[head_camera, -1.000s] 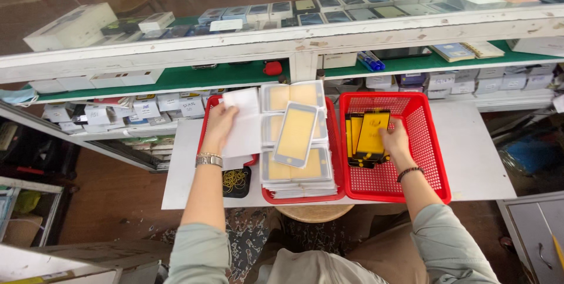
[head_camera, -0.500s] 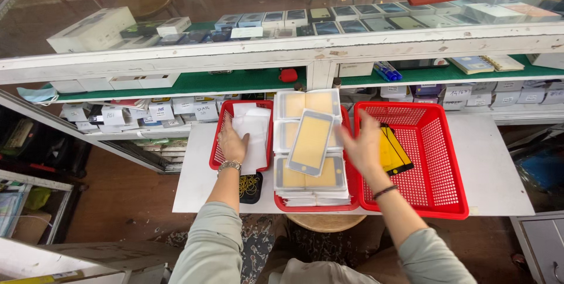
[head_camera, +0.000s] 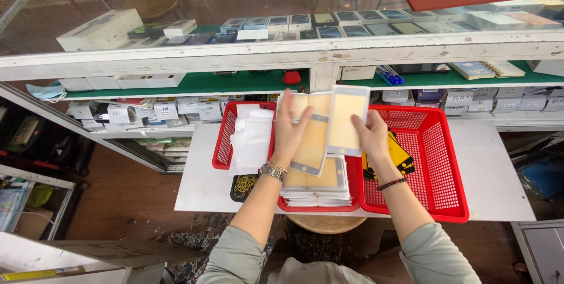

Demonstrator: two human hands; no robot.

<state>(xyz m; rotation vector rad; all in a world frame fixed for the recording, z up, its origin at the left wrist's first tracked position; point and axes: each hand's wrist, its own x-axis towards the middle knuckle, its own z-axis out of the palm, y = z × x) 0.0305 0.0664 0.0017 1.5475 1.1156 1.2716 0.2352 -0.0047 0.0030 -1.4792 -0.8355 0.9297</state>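
yellow-backed screen panel (head_camera: pixel 348 120) pinched in right hand (head_camera: pixel 371 137) fingers; left hand (head_camera: pixel 292 128) grips another panel (head_camera: pixel 309 143).

Both forearms: extended forward, raised, sleeves pushed to the elbows. Left hand (head_camera: pixel 292 128): back to camera, fingers upward and closed in a grip, metal watch at wrist. Right hand (head_camera: pixel 372 135): fingers curled in a grip, dark band at wrist

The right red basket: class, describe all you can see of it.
The right red basket is rectangular, of mesh-walled plastic by its look. It rests on the white table, its left edge against another red basket. Inside, at its left, lie yellow-and-black packets; the rest shows bare mesh. The right hand hovers over its left edge.
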